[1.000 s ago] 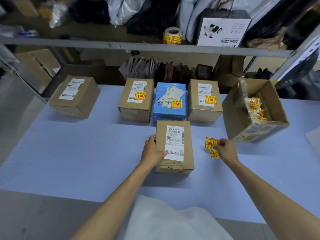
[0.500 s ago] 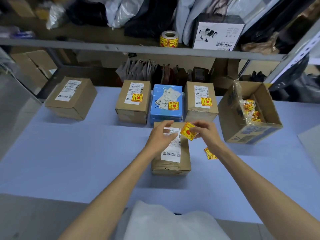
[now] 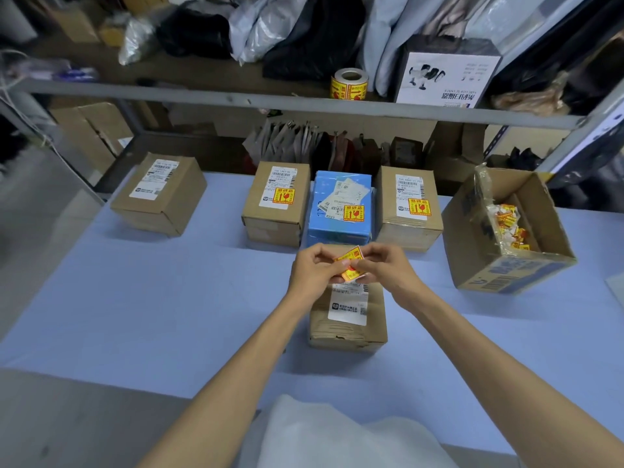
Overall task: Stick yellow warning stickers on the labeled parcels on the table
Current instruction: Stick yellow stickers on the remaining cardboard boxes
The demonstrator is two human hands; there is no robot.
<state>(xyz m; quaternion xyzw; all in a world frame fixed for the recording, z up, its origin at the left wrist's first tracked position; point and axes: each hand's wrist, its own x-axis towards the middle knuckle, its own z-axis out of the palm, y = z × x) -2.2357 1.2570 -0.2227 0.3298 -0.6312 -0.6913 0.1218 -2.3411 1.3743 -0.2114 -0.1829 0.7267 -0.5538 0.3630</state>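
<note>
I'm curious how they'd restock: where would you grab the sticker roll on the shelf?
Grip the sticker roll round its curved outer wall, from the front: it stands on end, hole up, with bags behind and a white box beside it.

The left hand and the right hand covered the far end of the nearest parcel and the top of its label. Their fingers hid parts of the yellow sticker they pinched. The print on every label was too tiny to read. The open box near the tabletop's right edge hid some of its scraps behind its wall. Bags on the shelf's left end were blurred. The picture cut off the white cloth at the tabletop's near edge.
</note>
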